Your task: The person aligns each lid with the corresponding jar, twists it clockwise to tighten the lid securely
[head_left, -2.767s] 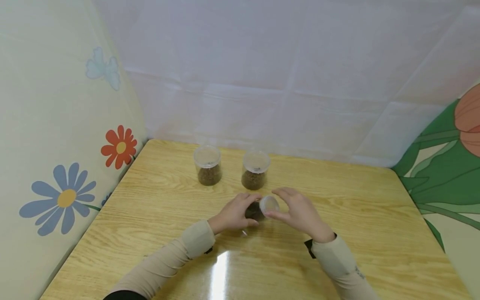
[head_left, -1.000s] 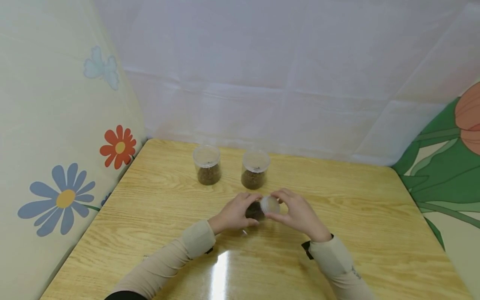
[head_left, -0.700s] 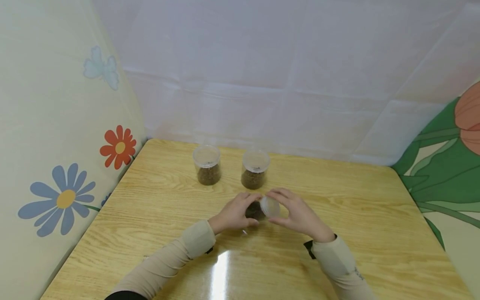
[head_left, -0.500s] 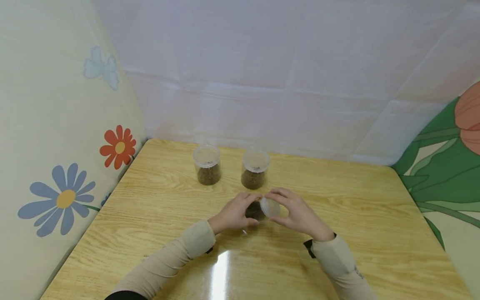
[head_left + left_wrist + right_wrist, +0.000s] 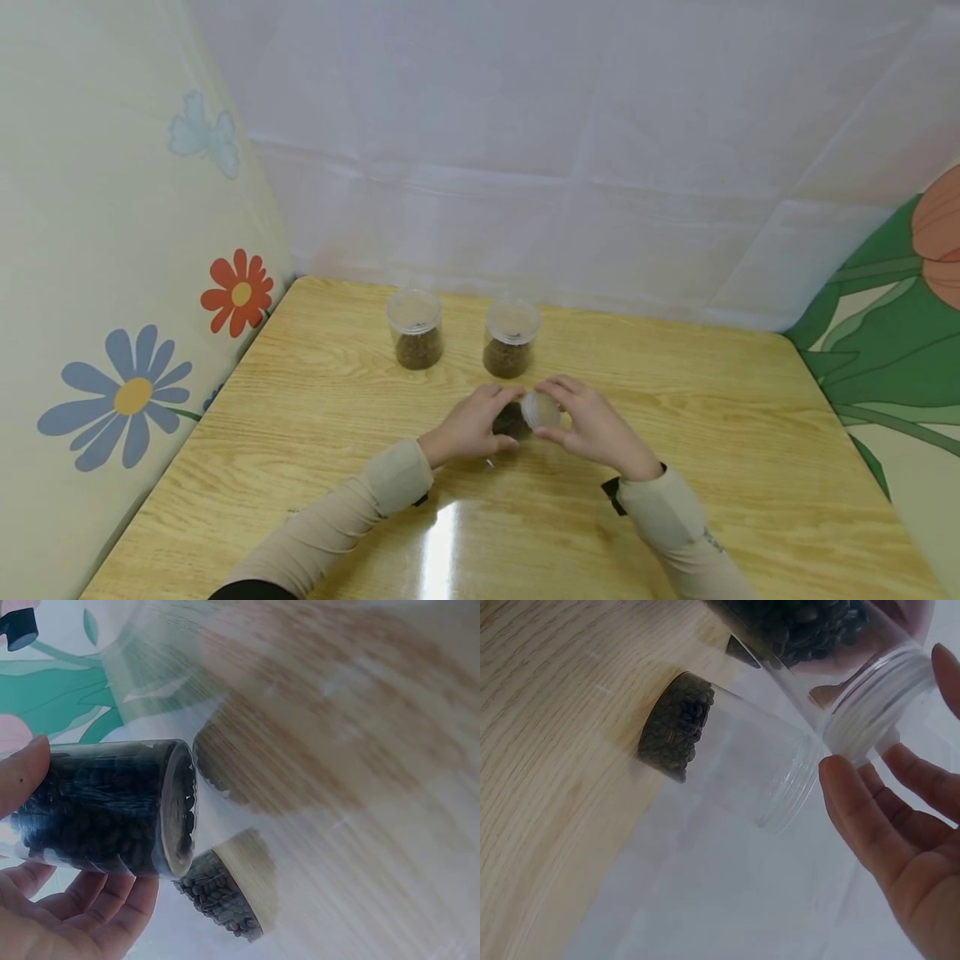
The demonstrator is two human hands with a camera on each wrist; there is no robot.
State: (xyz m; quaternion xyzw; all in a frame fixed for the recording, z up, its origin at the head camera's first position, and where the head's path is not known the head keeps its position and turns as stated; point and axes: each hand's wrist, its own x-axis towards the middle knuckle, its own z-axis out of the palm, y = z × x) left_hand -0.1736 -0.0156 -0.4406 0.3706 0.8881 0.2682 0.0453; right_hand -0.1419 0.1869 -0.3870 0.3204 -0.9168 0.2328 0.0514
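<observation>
My left hand grips a clear jar with its thumb on one side and fingers on the other. Dark beans lie inside it. In the head view the jar leans with its top toward the right. Its ribbed clear lid is on the jar's mouth, held between the thumb and fingers of my right hand. Up close in the right wrist view, fingertips touch the rim of this lid. The palm side of the left hand covers part of the jar.
Two similar clear jars, a left one and a right one, stand upright behind the hands, each partly filled with dark beans. The wood-grain table meets a white cloth backdrop. A flower-printed sheet borders the left side.
The right hand's fingers have come in onto the lid from a wider spread, then shifted slightly around its rim. The left hand and both standing jars stay in place.
</observation>
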